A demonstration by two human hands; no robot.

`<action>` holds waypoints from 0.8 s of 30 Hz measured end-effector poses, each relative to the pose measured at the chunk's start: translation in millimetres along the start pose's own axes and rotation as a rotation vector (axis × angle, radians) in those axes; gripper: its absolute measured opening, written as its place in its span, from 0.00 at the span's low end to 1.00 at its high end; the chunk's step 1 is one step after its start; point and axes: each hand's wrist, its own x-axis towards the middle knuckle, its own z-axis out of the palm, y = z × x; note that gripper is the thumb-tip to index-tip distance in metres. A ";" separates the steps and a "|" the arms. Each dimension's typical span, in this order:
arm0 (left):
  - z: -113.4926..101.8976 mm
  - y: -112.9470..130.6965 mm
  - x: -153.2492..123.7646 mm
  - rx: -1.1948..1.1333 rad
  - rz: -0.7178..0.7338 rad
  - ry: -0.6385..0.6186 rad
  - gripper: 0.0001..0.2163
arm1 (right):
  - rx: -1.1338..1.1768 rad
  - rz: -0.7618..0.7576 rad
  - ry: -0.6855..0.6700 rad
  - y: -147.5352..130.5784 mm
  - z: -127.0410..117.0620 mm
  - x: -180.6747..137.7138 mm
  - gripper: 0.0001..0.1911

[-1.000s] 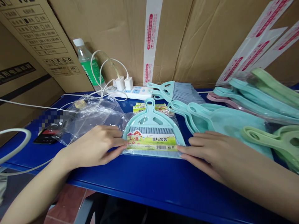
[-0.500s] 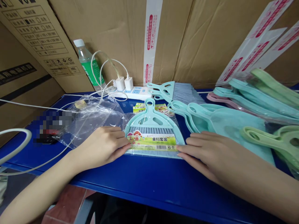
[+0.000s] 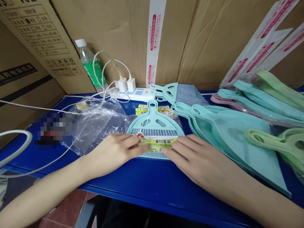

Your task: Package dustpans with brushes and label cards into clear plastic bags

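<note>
A light-blue dustpan with a matching hand brush laid in it sits in clear wrapping before me on the table. Across the bristles lies a printed label card, partly covered by my fingers. My left hand grips the packet's left side, its thumb stretched over the lower part of the card. On the opposite side, my right hand has its fingers curled on the packet and card; its thumb and fingertips press near the card's middle. The packet's lower edge is partly hidden by both hands.
Loose blue dustpans overlap on the right, beside green ones. Spare brushes and label cards lie behind the packet. Clear bags, cables, a power strip and a bottle occupy the left; cardboard boxes stand behind.
Both hands have moved inward along the label card from its ends, so the thumbs are closer together and cover more of it. The packet stays about where it was.
</note>
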 end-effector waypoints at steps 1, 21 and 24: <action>0.7 0.5 -0.1 0.018 0.009 -0.017 0.15 | 0.006 -0.007 -0.002 -1.5 0.9 0.1 0.18; -8.4 -2.9 -0.4 -0.056 -0.021 -0.119 0.17 | 0.192 0.099 -0.119 6.8 -7.0 -4.8 0.18; -10.6 -7.9 -2.4 -0.096 -0.016 -0.119 0.17 | 0.235 0.125 -0.108 9.9 -10.2 -7.1 0.17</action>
